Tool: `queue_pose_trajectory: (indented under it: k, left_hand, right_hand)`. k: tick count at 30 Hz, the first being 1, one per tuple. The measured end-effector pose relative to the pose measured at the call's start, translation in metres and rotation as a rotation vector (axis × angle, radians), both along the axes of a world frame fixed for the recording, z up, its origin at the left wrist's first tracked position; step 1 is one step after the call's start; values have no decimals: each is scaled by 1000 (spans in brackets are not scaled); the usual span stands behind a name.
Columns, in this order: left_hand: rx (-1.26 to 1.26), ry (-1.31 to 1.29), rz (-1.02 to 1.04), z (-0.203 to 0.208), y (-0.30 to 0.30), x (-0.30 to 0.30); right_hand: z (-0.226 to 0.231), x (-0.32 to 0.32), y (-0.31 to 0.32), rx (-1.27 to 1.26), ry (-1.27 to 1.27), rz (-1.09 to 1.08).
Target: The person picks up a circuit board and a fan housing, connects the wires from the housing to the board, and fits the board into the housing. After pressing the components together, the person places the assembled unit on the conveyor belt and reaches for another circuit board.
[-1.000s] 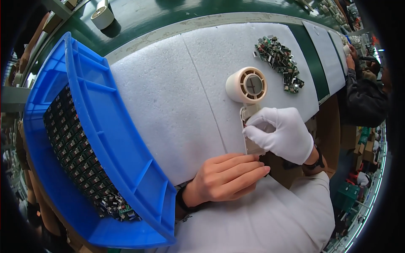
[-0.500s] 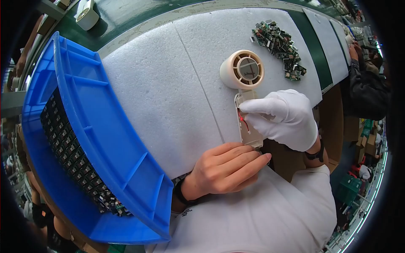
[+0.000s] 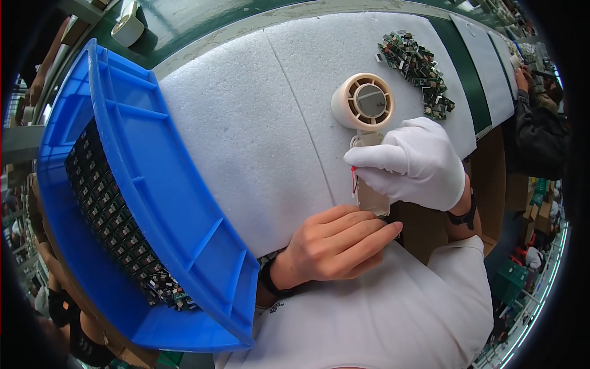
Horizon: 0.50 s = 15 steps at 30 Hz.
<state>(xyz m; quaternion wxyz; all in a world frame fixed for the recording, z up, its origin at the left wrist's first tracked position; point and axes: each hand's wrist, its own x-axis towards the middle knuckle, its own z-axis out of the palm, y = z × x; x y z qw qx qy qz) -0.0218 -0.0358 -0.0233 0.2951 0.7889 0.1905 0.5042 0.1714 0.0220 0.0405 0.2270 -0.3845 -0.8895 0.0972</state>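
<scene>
A cream hand-held fan (image 3: 365, 106) lies on the white foam mat (image 3: 258, 135), round head away from me, handle toward me. My right hand (image 3: 415, 163), in a white glove, grips the handle from the right, and a thin red wire shows beside its fingertips. My bare left hand (image 3: 335, 243) rests at the handle's lower end, its fingers touching the base. What the left fingers pinch is hidden.
A big blue plastic crate (image 3: 153, 203) full of small dark circuit boards stands at my left. A heap of small circuit boards (image 3: 418, 67) lies on the mat at the far right. Another person's dark sleeve (image 3: 541, 129) shows at the right edge.
The gloved right hand has slid over the fan's handle and closed on it. The left hand has shifted slightly toward the handle's end.
</scene>
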Motion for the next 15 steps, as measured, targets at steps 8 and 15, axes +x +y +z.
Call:
queue_pose_trajectory:
  k: [8, 15]
  left_hand:
    - [-20, -28, -18, -1, 1, -1]
    - [-156, -208, 323, 4, 1, -5]
  right_hand:
    - [-9, -10, -4, -26, 119, -135]
    - [-16, -12, -7, -81, 197, -160]
